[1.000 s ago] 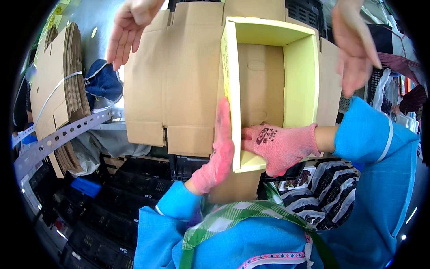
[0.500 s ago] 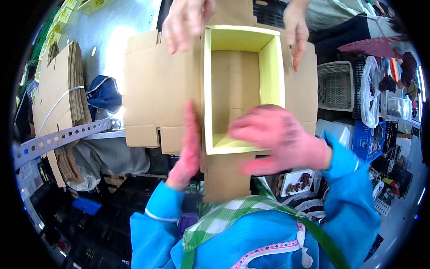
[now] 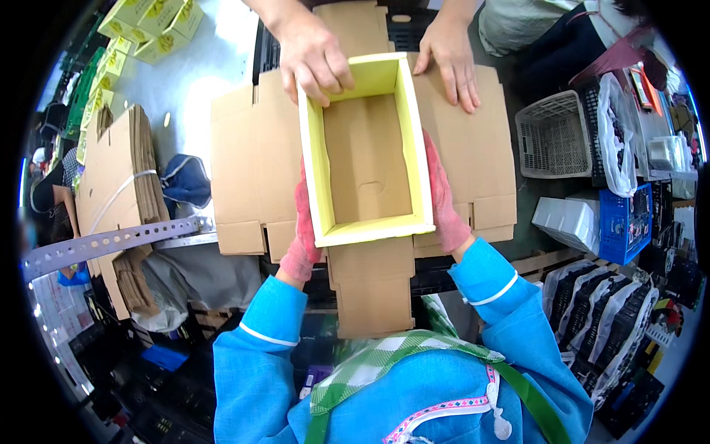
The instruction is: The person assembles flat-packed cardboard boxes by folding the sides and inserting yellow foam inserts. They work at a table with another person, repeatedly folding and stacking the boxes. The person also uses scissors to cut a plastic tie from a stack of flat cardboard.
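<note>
A yellow rectangular box frame [image 3: 373, 228] stands on a flat, unfolded cardboard box blank [image 3: 477, 155], whose flaps stretch out on all sides. Brown cardboard shows inside its walls. In pink gloves, my left hand [image 3: 302, 233] and my right hand [image 3: 442, 206] press against its left and right outer walls, holding it between them; most of my fingers are hidden by the walls. Across from me, a co-worker's one hand [image 3: 314, 59] grips the far left corner of the frame. The co-worker's other hand [image 3: 450, 63] lies on the cardboard just beyond the far right corner.
At left, a strapped stack of flat cardboard [image 3: 111, 174] stands beside a perforated metal bar [image 3: 111, 248] and a blue cloth [image 3: 185, 181]. Yellow printed boxes [image 3: 159, 29] are on the metal table. A grey basket [image 3: 553, 137] and a blue crate [image 3: 623, 222] are at right.
My right hand has moved from the frame's near right corner to its right side, and my left hand now touches the left wall. The frame has shifted left and tilted. The co-worker's hands have come down.
</note>
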A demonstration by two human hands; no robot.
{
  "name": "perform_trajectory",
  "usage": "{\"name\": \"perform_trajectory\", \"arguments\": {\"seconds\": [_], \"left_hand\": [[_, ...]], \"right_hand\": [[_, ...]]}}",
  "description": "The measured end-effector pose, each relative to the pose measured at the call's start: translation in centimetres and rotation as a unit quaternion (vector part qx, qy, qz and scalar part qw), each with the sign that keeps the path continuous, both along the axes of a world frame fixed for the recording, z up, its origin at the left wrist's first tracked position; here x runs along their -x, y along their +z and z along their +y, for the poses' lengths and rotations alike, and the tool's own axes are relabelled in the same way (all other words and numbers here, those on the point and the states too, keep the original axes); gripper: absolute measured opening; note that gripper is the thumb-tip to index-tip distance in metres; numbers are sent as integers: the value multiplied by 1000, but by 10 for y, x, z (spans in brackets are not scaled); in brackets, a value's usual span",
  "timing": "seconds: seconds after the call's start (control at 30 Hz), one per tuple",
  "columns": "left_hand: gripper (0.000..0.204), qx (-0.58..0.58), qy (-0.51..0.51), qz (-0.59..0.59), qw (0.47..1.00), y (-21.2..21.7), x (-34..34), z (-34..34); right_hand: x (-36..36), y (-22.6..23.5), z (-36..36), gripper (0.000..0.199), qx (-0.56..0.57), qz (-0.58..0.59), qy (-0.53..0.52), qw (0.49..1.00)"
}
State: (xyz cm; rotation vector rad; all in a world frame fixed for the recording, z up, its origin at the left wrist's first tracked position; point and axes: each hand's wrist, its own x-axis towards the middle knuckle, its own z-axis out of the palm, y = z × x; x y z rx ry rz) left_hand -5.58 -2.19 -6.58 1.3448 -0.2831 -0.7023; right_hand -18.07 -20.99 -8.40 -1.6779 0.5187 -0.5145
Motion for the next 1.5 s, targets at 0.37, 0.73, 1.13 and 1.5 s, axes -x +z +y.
{"name": "perform_trajectory", "arguments": {"seconds": [0.37,0.73,1.13,1.5], "left_hand": [[86,-548,158,-223,790,-35,-81,140],[73,-505,87,-295,807,50,-74,132],[60,-520,122,-551,642,69,-43,115],[54,-514,-90,-598,608,-11,6,43]], "right_hand": [[155,-47,-110,83,69,384,-223,893],[159,-18,-97,59,10,384,-143,912],[127,72,-51,36,101,421,-202,879],[59,33,41,68,404,323,-51,854]]}}
